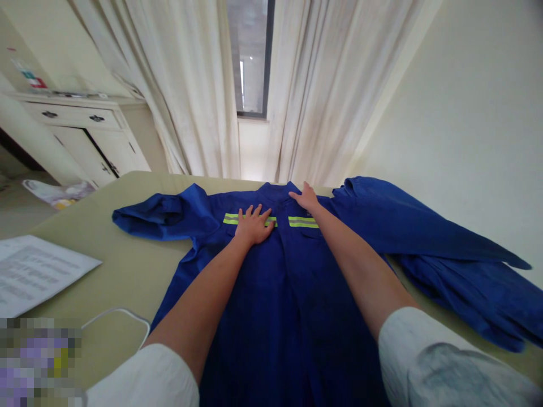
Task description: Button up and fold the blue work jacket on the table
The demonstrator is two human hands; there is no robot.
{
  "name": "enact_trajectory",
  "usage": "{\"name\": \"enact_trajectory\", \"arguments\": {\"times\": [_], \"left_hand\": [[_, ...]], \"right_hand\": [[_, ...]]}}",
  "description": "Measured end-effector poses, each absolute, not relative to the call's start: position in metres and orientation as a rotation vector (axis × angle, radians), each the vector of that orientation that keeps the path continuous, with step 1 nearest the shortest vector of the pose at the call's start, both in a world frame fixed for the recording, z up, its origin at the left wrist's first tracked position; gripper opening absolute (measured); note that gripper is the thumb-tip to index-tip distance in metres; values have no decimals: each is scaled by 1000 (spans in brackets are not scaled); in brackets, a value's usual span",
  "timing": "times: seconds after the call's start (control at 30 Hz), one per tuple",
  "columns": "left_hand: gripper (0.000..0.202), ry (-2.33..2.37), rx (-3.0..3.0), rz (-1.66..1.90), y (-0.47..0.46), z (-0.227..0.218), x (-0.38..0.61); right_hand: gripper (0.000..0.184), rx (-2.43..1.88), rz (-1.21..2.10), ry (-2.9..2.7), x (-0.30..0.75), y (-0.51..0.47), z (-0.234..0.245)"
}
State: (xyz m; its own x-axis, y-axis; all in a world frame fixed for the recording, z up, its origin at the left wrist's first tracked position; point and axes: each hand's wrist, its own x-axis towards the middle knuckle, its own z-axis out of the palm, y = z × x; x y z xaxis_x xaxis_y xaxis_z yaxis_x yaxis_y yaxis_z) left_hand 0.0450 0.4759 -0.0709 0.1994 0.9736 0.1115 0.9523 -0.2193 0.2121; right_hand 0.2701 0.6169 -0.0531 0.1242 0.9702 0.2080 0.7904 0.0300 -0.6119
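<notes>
Blue cloth makes the jacket-like garment (pixel 263 294), which lies front side up on the worktop (pixel 127 271), directly before the person. Its collar (pixel 278 193) points to the far edge, and the lower part comes toward the wearer of the camera. I suppose it is laid in this direction so that both sides of the chest can be reached equally. The left sleeve (pixel 142 217) goes out sideways and looks bent or bunched, while the right sleeve (pixel 407 220) extends farther, above another blue piece (pixel 462 299) whose shape I cannot fully tell.

The left hand (pixel 254 227) is open, palm down, with fingers spread across the left reflective band (pixel 230 218); such a broad contact probably serves to hold the fabric flat. The right hand (pixel 307 199) is also open, beside the collar, its thumb directed inward and away from the fingers; how firmly it presses, I cannot tell. Both forearms reach forward and converge, the right one passing over the end of the right reflective band (pixel 299 222).

Printed paper (pixel 42 271) and a white cable (pixel 123 310) lie to the left, apart from both hands.
</notes>
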Motion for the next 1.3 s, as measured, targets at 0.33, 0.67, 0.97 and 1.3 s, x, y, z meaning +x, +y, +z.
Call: {"name": "enact_trajectory", "arguments": {"times": [0.33, 0.67, 0.97, 1.3], "left_hand": [[64, 1724, 2558, 524, 468, -63, 44], [46, 1585, 2744, 535, 476, -74, 42], [40, 1672, 2716, 486, 474, -70, 42], [41, 1867, 2511, 234, 444, -35, 61]], "right_hand": [[32, -1548, 799, -1787, 277, 629, -27], [47, -1407, 648, -2422, 322, 562, -13], [54, -1245, 310, -2711, 254, 513, -34], [86, -1277, 517, -2677, 277, 207, 7]]}}
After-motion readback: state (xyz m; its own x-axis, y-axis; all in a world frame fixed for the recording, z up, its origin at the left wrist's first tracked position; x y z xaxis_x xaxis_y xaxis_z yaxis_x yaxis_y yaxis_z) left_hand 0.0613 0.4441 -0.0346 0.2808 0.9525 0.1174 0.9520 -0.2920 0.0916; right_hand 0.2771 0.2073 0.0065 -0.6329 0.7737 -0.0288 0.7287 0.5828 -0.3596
